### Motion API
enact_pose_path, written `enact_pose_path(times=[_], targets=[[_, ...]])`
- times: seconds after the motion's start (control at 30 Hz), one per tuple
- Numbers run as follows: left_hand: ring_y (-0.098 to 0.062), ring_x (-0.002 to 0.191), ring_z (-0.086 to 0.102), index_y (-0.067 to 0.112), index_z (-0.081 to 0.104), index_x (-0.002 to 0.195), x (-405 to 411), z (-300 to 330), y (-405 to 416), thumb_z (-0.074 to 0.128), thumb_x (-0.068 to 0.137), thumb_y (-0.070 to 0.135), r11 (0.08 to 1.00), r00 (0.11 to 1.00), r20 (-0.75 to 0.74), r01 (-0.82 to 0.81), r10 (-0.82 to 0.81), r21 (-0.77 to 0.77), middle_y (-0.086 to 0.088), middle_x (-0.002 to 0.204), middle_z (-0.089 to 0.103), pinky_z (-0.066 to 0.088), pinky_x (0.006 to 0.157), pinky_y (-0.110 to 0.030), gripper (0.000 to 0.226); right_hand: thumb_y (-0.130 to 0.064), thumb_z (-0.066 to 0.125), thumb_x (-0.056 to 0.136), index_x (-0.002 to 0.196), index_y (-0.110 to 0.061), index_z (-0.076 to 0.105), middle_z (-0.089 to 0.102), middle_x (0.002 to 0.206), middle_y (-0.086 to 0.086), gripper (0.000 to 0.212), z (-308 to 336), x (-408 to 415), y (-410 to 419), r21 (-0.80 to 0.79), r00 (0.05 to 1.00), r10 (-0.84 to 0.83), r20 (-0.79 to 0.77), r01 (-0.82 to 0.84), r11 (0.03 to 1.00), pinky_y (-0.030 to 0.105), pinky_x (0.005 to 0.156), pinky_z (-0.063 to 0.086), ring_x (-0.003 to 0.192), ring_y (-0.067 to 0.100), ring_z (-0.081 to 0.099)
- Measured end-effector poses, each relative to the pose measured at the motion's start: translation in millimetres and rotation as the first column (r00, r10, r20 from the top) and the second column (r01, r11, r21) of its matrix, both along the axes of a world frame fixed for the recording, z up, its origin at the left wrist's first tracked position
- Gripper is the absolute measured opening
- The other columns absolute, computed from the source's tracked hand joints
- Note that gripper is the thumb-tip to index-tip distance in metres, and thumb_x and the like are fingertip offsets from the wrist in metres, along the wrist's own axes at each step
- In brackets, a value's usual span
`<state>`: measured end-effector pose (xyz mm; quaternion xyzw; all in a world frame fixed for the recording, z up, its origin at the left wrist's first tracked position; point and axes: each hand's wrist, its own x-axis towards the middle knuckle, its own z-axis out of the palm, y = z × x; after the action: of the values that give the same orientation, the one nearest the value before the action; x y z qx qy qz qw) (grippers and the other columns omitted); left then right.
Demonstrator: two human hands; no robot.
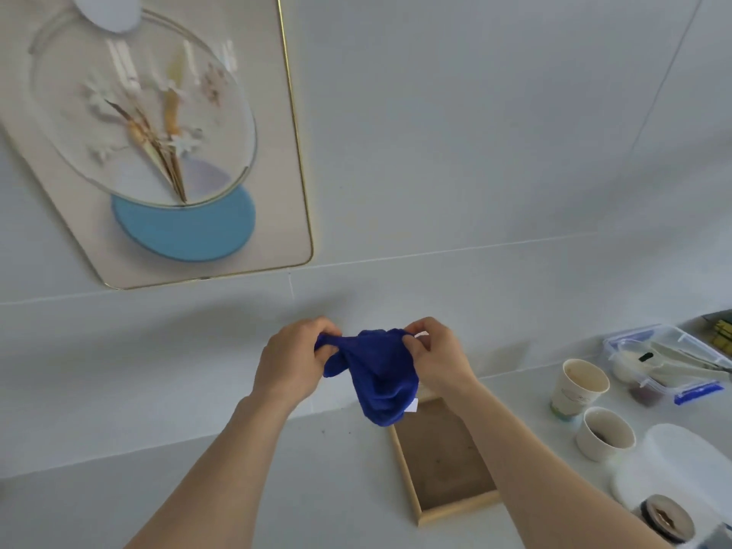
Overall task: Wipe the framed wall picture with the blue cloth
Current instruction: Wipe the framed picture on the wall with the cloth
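The framed wall picture (178,144) — a tall panel edged in thin gold, its long axis running up the wall and leaning with the wide-angle view — is seen hanging at upper left, its lower corner well above and to the left of the hands. The blue cloth (376,374) is held bunched in mid-air over the counter, nowhere near the glass yet. It is pinched at one top corner by the left hand (293,358), fingers closed tight on the fabric, and at the other by the right hand (435,358), thumb and fingers likewise closed on it, a white tag showing at that grip; the rest hangs slack between and below. The left hand is judged the nearer to the frame, so an upward, leftward reach is called for before any wiping. Below the cloth a shallow wooden tray (447,461) lies on the counter (317,489) — two paper cups (582,386) and a clip-lid container (669,358) stand off to the right, well clear of that path.
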<state>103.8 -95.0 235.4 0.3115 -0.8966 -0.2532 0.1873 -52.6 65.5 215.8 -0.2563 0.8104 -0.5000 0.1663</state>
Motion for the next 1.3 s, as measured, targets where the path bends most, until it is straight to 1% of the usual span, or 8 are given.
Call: enact_pose_path(times=[0.1, 0.3, 0.5, 0.7, 0.87, 1.03, 1.17, 1.3], targets=[[-0.017, 0.091, 0.067, 0.033, 0.071, 0.105, 23, 23, -14, 0.064, 0.097, 0.019, 0.999, 0.999, -0.051, -0.017, 0.015, -0.036, 0.013, 0.099, 0.074, 0.056, 0.081, -0.035, 0.018, -0.014, 0.057, 0.101, 0.095, -0.025, 0.062, 0.075, 0.090, 0.004, 0.014, 28, 20, -16, -0.036, 0.999, 0.014, -0.036, -0.015, 0.999, 0.027, 0.063, 0.047, 0.082, 0.023, 0.068], [-0.018, 0.094, 0.065, 0.033, 0.072, 0.109, 68, 64, -48, 0.065, 0.098, 0.021, 0.992, 0.995, -0.089, -0.060, 0.050, -0.114, 0.012, 0.105, 0.075, 0.050, 0.080, -0.031, 0.018, -0.018, 0.063, 0.098, 0.088, -0.030, 0.067, 0.070, 0.083, -0.007, 0.016, 80, 57, -48, -0.039, 0.982, 0.062, -0.176, -0.070, 0.997, 0.020, 0.058, 0.042, 0.071, 0.007, 0.062], [-0.013, 0.090, 0.062, 0.034, 0.071, 0.105, 102, 105, -74, 0.068, 0.097, 0.024, 0.980, 0.992, -0.113, -0.070, 0.049, -0.184, 0.016, 0.100, 0.073, 0.047, 0.075, -0.029, 0.013, -0.018, 0.062, 0.099, 0.092, -0.026, 0.068, 0.070, 0.085, -0.004, 0.012, 116, 83, -78, -0.052, 0.969, 0.091, -0.228, -0.106, 0.993, 0.025, 0.060, 0.047, 0.072, 0.012, 0.063], [-0.015, 0.096, 0.066, 0.035, 0.070, 0.107, 118, 132, -86, 0.065, 0.099, 0.026, 0.973, 0.982, -0.172, -0.111, 0.076, -0.204, 0.016, 0.104, 0.074, 0.053, 0.081, -0.032, 0.012, -0.016, 0.052, 0.105, 0.106, -0.013, 0.062, 0.075, 0.100, 0.012, 0.010, 144, 102, -98, -0.198, 0.990, 0.134, -0.048, -0.141, 0.970, 0.053, 0.081, 0.064, 0.089, 0.035, 0.073], [-0.017, 0.098, 0.068, 0.037, 0.069, 0.109, 123, 146, -97, 0.065, 0.099, 0.030, 0.972, 0.969, -0.225, -0.143, 0.098, -0.189, 0.017, 0.104, 0.074, 0.059, 0.089, -0.041, 0.013, -0.015, 0.049, 0.107, 0.108, -0.008, 0.062, 0.076, 0.097, 0.013, 0.014, 168, 113, -107, -0.370, 0.978, 0.190, 0.083, -0.147, 0.917, 0.031, 0.062, 0.062, 0.080, 0.024, 0.075], [-0.014, 0.096, 0.067, 0.038, 0.068, 0.113, 120, 154, -105, 0.067, 0.097, 0.033, 0.968, 0.945, -0.322, -0.132, 0.058, -0.215, 0.022, 0.098, 0.067, 0.058, 0.084, -0.035, 0.017, -0.017, 0.052, 0.108, 0.110, -0.005, 0.064, 0.078, 0.095, 0.011, 0.017, 193, 121, -113, -0.550, 0.957, 0.242, 0.160, -0.118, 0.827, 0.034, 0.068, 0.062, 0.087, 0.025, 0.077], [-0.008, 0.115, 0.061, 0.038, 0.059, 0.127, 119, 159, -114, 0.072, 0.092, 0.033, 0.947, 0.896, -0.444, -0.151, 0.010, -0.283, 0.022, 0.122, 0.064, 0.050, 0.093, -0.025, 0.038, -0.017, 0.053, 0.108, 0.104, -0.007, 0.063, 0.076, 0.086, 0.005, 0.014, 219, 123, -119, -0.687, 0.956, 0.266, 0.123, -0.111, 0.718, 0.030, 0.067, 0.062, 0.082, 0.018, 0.073], [-0.016, 0.133, 0.052, 0.031, 0.050, 0.141, 121, 174, -139, 0.064, 0.084, 0.048, 0.837, 0.809, -0.588, -0.323, 0.001, -0.443, 0.011, 0.143, 0.056, 0.038, 0.114, -0.034, 0.060, -0.019, 0.056, 0.106, 0.102, -0.015, 0.063, 0.075, 0.081, -0.003, 0.009, 248, 118, -133, -0.755, 0.991, 0.127, -0.028, -0.105, 0.648, 0.026, 0.064, 0.060, 0.075, 0.011, 0.071]])
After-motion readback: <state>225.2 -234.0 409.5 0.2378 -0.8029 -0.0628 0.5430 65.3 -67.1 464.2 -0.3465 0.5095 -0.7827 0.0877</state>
